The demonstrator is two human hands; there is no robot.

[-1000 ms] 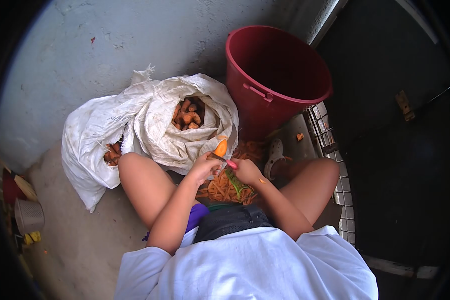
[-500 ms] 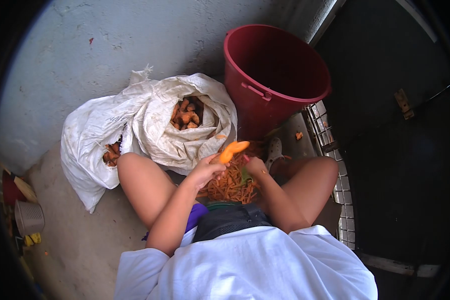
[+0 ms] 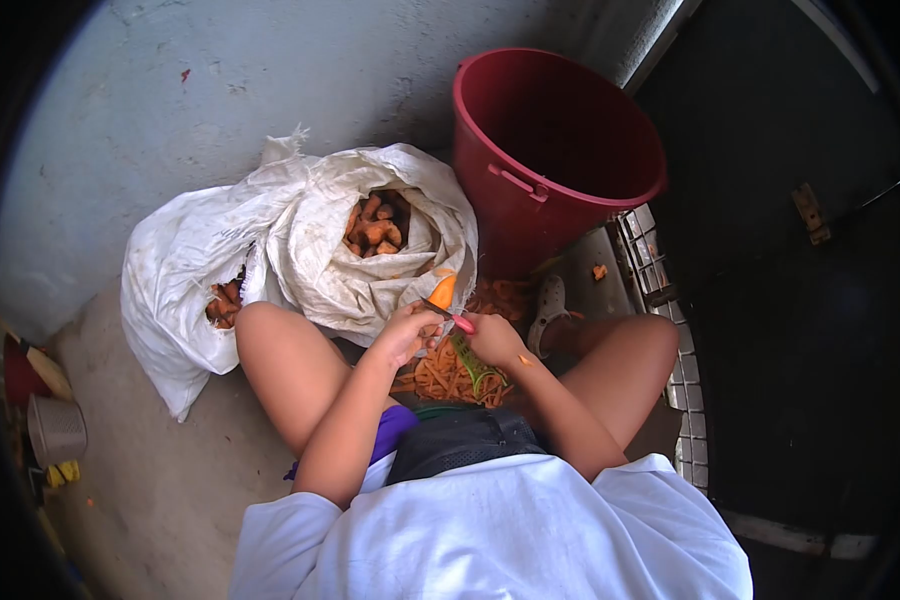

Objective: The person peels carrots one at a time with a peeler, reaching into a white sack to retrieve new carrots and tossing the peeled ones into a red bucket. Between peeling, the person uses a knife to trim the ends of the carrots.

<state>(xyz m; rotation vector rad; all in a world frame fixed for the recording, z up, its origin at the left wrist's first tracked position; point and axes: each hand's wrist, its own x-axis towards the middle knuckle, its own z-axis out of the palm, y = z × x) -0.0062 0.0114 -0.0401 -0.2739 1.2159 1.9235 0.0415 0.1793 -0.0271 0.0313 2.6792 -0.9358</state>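
My left hand (image 3: 407,333) is closed round the lower end of a peeled, bright orange carrot (image 3: 443,291), whose tip points up and away from me. My right hand (image 3: 494,339) grips a small knife (image 3: 462,322) by its pink-red handle. The thin dark blade lies across the carrot, close to my left fingers. Both hands are close together above a heap of orange peelings (image 3: 444,374) between my legs. A bit of peel sticks to my right wrist. Part of a green, slotted object shows among the peelings.
Ahead to the left, two white woven sacks (image 3: 315,285) hold unpeeled carrots (image 3: 377,226). A large dark red bucket (image 3: 510,215) stands beyond my hands, against the wall. A wire rack (image 3: 692,385) and a dark panel (image 3: 820,330) flank my right side. A small container (image 3: 58,430) lies far left.
The knife has come left and up from beside the carrot onto it, bringing my right hand nearer my left. The carrot now points more upward, and more of the green object shows.
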